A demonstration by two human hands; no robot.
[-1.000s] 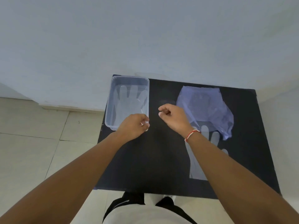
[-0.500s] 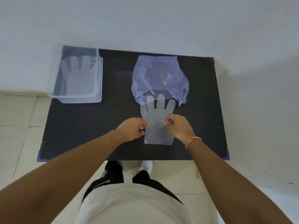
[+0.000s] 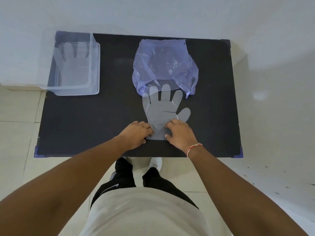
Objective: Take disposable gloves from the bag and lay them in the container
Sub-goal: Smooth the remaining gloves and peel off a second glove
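Observation:
A clear disposable glove (image 3: pixel 162 110) lies flat on the black table (image 3: pixel 102 120), fingers pointing away from me, its fingertips just under the mouth of the crumpled purple bag (image 3: pixel 164 65). My left hand (image 3: pixel 136 134) grips the cuff's left edge and my right hand (image 3: pixel 181 133) grips its right edge, fingertips pressed on the plastic. At the table's far left corner stands the clear rectangular container (image 3: pixel 95 68), and another glove (image 3: pixel 73 63) lies flat inside it.
A white wall runs behind the table. Tiled floor surrounds it, and my legs and shoes show below the near edge. Purple guards cap the table's near corners (image 3: pixel 36 153).
Both hands left the container area and came to the glove in front of the bag. The glove has slid nearer to me, so its thumb now shows outside the bag.

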